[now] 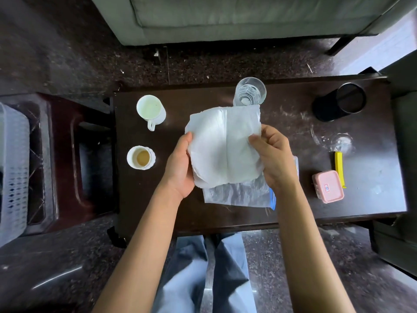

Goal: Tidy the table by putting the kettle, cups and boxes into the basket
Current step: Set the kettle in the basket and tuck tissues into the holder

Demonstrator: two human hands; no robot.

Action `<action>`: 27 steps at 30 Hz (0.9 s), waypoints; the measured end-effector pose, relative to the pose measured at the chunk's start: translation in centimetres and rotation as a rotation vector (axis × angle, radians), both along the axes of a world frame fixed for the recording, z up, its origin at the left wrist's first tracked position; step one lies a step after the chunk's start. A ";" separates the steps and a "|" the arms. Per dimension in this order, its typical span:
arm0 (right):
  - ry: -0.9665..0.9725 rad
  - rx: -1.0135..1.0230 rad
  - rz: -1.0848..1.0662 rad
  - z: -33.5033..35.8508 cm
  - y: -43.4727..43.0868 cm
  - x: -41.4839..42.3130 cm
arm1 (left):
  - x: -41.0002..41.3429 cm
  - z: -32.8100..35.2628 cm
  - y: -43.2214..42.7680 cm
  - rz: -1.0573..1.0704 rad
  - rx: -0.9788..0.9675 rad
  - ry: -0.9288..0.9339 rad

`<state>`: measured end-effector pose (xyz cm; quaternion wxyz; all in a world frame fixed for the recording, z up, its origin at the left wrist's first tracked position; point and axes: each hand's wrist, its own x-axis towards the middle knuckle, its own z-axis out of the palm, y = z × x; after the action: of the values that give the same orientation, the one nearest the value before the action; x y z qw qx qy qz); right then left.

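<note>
Both hands, left (180, 163) and right (274, 158), are closing their grip on a white tissue sheet (223, 150) above the table (282, 213). Cups are sitting at nine o'clock: mug (150, 110), stained cup (141, 157); pink box (328, 186) at three; basket (13, 168) far left.

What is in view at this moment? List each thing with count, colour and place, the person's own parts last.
table: 1, dark brown, centre
mug: 1, white, far left of table
small cup: 1, white with brown dregs, left of table
glass: 1, clear, far edge
black cup: 1, far right
pink box: 1, lidded, right
yellow box: 1, narrow, beside pink box
wipe: 1, white, held over table
plastic packet: 1, clear with blue edge, under the wipe
basket: 1, white, far left on a stool
sofa: 1, grey, beyond table
left hand: gripping wipe
right hand: gripping wipe
</note>
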<state>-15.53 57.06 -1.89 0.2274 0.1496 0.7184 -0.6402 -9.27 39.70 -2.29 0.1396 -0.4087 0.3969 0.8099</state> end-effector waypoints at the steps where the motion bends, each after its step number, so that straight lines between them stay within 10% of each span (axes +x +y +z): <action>1: 0.032 0.047 0.003 -0.1 -0.3 0.0 | 0.0 0.0 -0.4 -0.010 -0.005 -0.006; 16: 0.546 0.357 0.119 1.5 -9.2 3.3 | -1.1 1.8 -2.5 -0.180 -0.237 0.127; 27: 0.350 0.303 0.046 1.8 -10.2 2.1 | -1.4 2.1 -2.9 -0.259 -0.239 0.090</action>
<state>-13.43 46.84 -0.06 0.0888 0.0523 0.8381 -0.5357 -10.69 36.80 -0.23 0.1752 -0.3310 0.5457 0.7497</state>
